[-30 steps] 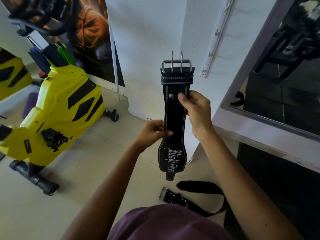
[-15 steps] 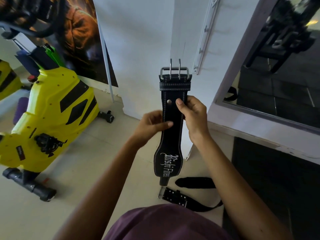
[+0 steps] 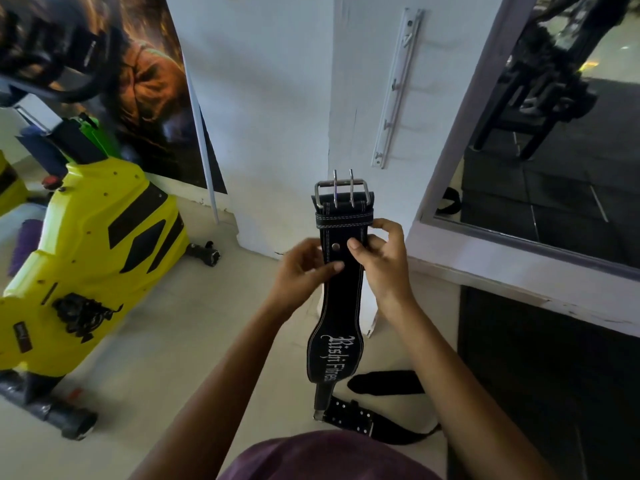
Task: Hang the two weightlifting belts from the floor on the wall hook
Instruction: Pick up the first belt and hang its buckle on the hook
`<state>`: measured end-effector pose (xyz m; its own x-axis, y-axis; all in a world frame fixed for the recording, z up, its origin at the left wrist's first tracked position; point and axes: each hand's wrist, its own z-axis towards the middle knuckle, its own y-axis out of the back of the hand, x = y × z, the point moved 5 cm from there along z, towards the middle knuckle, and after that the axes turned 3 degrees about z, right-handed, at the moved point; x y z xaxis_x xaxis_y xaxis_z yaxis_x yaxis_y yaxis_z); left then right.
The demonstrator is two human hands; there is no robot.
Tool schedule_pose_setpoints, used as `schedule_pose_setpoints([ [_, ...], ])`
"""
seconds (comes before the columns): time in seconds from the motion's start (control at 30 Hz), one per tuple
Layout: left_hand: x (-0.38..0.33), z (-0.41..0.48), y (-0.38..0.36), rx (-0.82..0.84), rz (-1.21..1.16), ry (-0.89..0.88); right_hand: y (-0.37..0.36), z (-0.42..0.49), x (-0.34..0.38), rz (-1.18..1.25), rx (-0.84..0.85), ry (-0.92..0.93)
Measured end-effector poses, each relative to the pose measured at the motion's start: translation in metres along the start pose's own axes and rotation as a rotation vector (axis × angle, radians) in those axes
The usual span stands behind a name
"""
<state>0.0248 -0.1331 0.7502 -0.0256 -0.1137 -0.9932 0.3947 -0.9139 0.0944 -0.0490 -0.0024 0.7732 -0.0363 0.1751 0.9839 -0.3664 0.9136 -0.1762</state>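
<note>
A black weightlifting belt (image 3: pixel 341 306) with white stitching and white lettering hangs upright in front of me, its steel double-prong buckle at the top. My left hand (image 3: pixel 304 270) pinches its left edge just below the rivet. My right hand (image 3: pixel 382 261) grips its right edge a little higher, fingers near the loop under the buckle. A second black belt (image 3: pixel 377 415) lies curled on the floor below, near my body. A white hook rail (image 3: pixel 398 88) runs up the wall above and right of the buckle, with several small hooks.
A yellow exercise bike (image 3: pixel 86 258) stands on the left. A poster (image 3: pixel 138 84) covers the wall behind it. A large mirror (image 3: pixel 561 133) leans at the right, with a black floor mat (image 3: pixel 540 375) under it. The white wall corner (image 3: pixel 329 98) is straight ahead.
The belt and both hands have come lower in view and nearer the wall. My right hand's fingers have shifted up toward the loop under the buckle.
</note>
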Motion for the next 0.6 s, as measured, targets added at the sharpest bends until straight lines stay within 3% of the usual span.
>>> schedule_pose_setpoints([
  [0.1,-0.039,0.015,0.012,-0.106,-0.101,-0.09,-0.003,0.005,0.009,0.019,0.057,0.044],
  [0.37,-0.06,0.05,0.021,-0.02,-0.101,-0.136,-0.01,0.029,0.058,0.036,0.148,0.158],
  [0.6,-0.145,0.101,0.016,0.021,-0.008,-0.419,-0.01,0.075,0.124,-0.192,0.013,0.36],
])
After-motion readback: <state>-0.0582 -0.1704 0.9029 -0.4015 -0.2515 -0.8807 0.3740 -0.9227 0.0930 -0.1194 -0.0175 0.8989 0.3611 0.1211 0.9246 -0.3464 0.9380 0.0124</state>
